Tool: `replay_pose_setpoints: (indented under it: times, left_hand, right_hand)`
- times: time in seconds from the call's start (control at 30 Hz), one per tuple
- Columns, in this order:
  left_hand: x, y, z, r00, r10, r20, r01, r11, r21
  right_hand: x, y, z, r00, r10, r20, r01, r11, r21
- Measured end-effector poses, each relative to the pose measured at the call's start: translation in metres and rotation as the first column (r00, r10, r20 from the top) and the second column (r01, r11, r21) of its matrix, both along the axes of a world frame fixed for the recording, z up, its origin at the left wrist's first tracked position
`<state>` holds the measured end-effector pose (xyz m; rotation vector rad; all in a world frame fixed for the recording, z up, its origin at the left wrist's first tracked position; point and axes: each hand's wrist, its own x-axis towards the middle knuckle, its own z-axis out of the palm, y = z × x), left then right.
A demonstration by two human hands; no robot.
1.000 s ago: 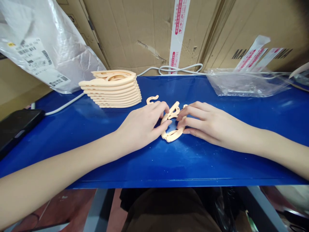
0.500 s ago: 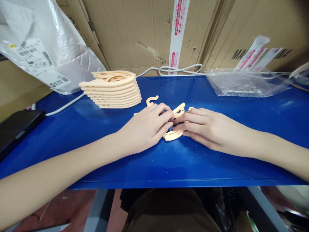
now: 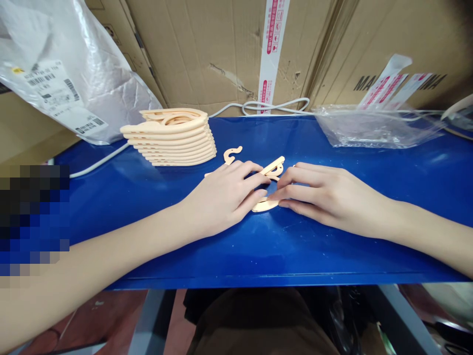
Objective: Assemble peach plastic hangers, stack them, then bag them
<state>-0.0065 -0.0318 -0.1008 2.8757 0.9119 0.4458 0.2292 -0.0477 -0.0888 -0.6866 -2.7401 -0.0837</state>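
Note:
A cream plastic folding hanger [image 3: 265, 205] lies on the blue table under my fingers, mostly covered by them. Its hook [image 3: 229, 155] sticks out beyond my left hand [image 3: 231, 197], whose bent fingers press on the hanger from the left. From the other side my right hand [image 3: 325, 197] pinches the hanger's near curved arm with thumb and fingertips. Another slanted cream piece [image 3: 274, 165] shows between the two hands; how it joins the rest is hidden. Behind my left hand stands a neat stack of folded cream hangers [image 3: 173, 138].
A silvery mailing bag [image 3: 111, 88] with labels leans at the back left. Cardboard boxes [image 3: 207, 44] line the table's back edge, with a white cable [image 3: 277, 104] before them. A clear plastic bag [image 3: 369, 130] lies at the back right. The near table edge [image 3: 236, 280] is in front of me.
My right hand's fingers have drawn back slightly to the right and curled more. My left fingertips have shifted a little to the right over the hanger, exposing more of the slanted piece.

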Motion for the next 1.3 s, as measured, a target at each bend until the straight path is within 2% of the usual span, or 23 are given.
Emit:
replay_pose_setpoints:
  times: [0.3,0.67,0.77,1.3]
  left_hand:
    - [0.001,-0.001,-0.001,0.999,0.051,0.004,-0.052,0.998,0.023]
    - [-0.003,0.009,-0.001,0.996,0.040,0.076,-0.037,0.998,-0.042]
    - [-0.004,0.010,-0.003,0.997,0.046,0.060,-0.043,0.998,-0.044]
    - [0.000,0.004,0.000,0.995,0.100,-0.028,-0.101,0.994,-0.046]
  right_hand:
    - [0.000,-0.003,0.001,0.998,0.070,0.005,-0.068,0.990,-0.120]
    - [0.000,0.000,0.001,0.999,-0.030,0.011,0.031,0.993,-0.113]
    - [0.000,0.002,0.002,0.996,-0.087,0.023,0.089,0.990,-0.107]
    - [0.007,0.009,0.006,0.978,-0.177,0.106,0.184,0.982,-0.051]
